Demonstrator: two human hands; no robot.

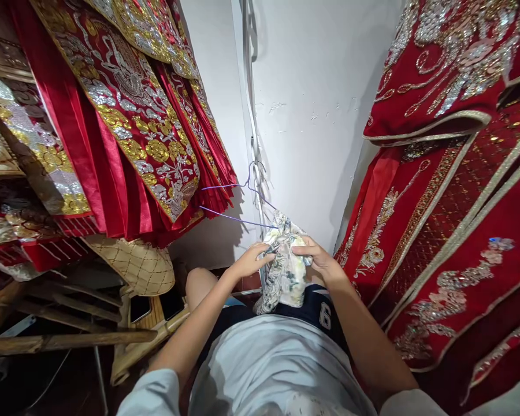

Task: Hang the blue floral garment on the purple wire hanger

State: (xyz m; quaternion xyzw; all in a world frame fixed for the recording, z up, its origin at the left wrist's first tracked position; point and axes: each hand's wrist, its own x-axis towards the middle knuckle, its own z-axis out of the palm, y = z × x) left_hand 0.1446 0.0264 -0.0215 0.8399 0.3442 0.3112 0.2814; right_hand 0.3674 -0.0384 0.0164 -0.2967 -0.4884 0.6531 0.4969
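A floral-print garment [288, 274] in white, grey and pale yellow hangs bunched up over my lap. My left hand [255, 260] pinches its left edge, with the thumb and fingers closed on the fabric. On the other side, my right hand [318, 255] grips the upper right part, thumb across the front and the other fingers partly hidden behind the cloth. A thin purple wire hanger [236, 217] runs into the top of the garment. The hanger's right end is hidden by the fabric, while its left end is bare and its hook points up near the wall.
Red embroidered costumes [156, 133] hang at the left, and more beaded red garments [442, 231] hang close on the right. A white wall [307, 115] stands ahead. At the lower left are a bamboo chair [73, 341] and two phones [172, 303] on a wooden surface.
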